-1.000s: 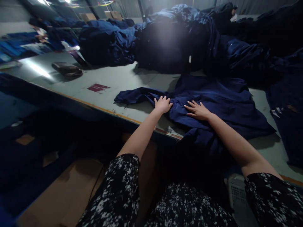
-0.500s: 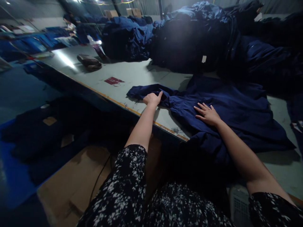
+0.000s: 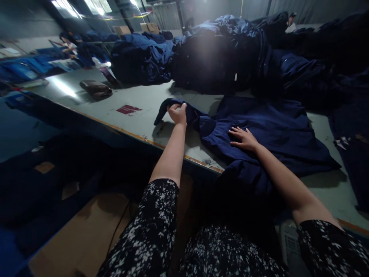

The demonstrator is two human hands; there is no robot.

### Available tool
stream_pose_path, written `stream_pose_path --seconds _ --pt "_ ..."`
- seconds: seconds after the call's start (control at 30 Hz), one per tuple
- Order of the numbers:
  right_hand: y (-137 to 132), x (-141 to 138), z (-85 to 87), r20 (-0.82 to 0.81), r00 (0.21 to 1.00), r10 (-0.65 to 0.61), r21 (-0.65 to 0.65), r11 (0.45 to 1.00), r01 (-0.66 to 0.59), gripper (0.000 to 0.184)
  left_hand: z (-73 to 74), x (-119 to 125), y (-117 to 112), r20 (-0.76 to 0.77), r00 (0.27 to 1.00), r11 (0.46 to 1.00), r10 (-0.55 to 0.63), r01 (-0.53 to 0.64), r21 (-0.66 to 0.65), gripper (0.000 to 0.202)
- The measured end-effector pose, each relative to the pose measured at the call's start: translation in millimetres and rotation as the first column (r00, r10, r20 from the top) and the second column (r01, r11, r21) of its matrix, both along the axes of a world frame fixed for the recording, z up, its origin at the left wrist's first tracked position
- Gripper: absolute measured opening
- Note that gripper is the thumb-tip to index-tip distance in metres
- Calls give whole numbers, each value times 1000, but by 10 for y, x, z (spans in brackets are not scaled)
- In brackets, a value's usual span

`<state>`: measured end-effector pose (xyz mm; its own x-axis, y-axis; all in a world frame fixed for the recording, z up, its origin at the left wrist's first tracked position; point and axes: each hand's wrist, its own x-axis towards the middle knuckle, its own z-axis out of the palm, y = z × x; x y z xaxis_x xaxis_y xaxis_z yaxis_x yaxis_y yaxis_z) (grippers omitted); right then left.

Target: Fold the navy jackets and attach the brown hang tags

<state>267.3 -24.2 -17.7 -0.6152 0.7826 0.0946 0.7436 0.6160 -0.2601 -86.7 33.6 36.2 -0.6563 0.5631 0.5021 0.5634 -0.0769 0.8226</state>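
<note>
A navy garment (image 3: 268,127) lies spread across the pale worktable (image 3: 150,96), part of it hanging over the front edge towards me. Its sleeve (image 3: 191,111) stretches out to the left. My left hand (image 3: 177,113) is closed round the sleeve near its end and lifts it a little off the tabletop; the cuff end droops to the left. With fingers spread, my right hand (image 3: 244,139) rests flat on the body of the garment and grips nothing.
Big heaps of dark blue clothing (image 3: 216,57) line the far side of the table. A brown bundle (image 3: 96,89) and a bottle (image 3: 107,73) stand at the left. Below are cardboard (image 3: 83,234) and dark cloth. Another person (image 3: 291,23) is far back.
My left hand has closed on the sleeve and raised it, where it lay flat before. My right hand stays spread on the garment. The camera view has shifted slightly.
</note>
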Motion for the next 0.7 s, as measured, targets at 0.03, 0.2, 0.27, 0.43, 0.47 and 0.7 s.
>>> stream_pose_path --seconds 0.03,0.2,0.27,0.43,0.47,0.7 --pt "-50 -15 54 -29 1000 6 12 1000 -5 57 75 159 2 -102 995 999 3 -6 -33 10" --pt "-491 -65 330 -58 986 159 151 977 -149 33 349 1135 -12 -378 731 823 -568 498 -273 10" --pt "-675 6 371 -59 988 140 190 974 -126 33 386 1437 -43 -334 449 555 -829 730 -398 15" --pt "-934 531 248 -77 997 12 213 977 4 32 316 1464 -113 -164 305 343 -938 883 -319 30" --pt "-949 675 210 -99 995 -9 219 975 31 31 266 1361 -117 -150 390 417 -908 864 -283 31" --pt "-570 1605 259 -336 871 -359 238 862 447 28 -255 547 -366 -9 721 694 -693 663 -281 20"
